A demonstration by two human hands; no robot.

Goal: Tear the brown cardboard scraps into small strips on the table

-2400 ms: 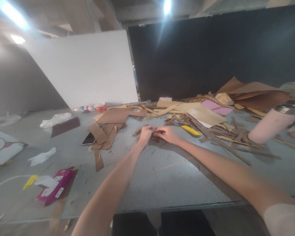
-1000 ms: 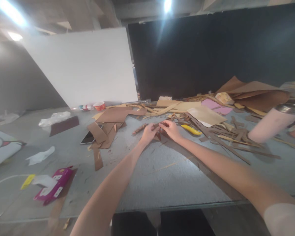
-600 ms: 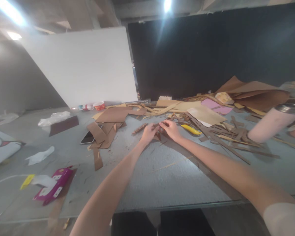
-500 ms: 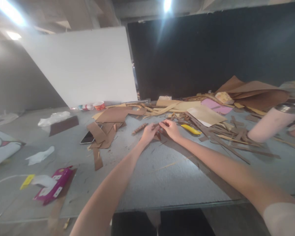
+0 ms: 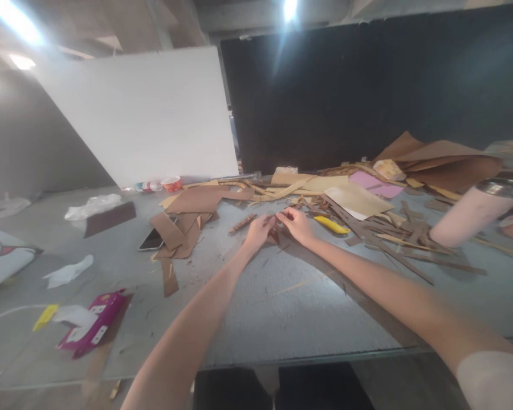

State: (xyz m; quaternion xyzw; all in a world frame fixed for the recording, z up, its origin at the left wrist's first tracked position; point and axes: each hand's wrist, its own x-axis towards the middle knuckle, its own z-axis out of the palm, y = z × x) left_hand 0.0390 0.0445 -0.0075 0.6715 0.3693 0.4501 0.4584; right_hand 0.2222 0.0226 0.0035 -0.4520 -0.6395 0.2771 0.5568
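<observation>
My left hand and my right hand meet over the middle of the table, fingertips almost touching. Both are closed in a pinch around a small brown piece, which looks like thick paper or leather and is mostly hidden by the fingers. Just left of my left hand lies a short brown strip with a ridged, notched look. To the right of my right hand rests a yellow tool, perhaps a cutter. Narrow brown strips are scattered beyond it.
Brown sheets partly cover a phone on the left. A purple tissue pack lies at front left. A pink bottle leans at right. A paper cup stands at the back near a white board.
My hands stay in nearly the same place and pinch, with only a slight shift of the fingers. The whole view has drifted a little; nothing else has moved.
</observation>
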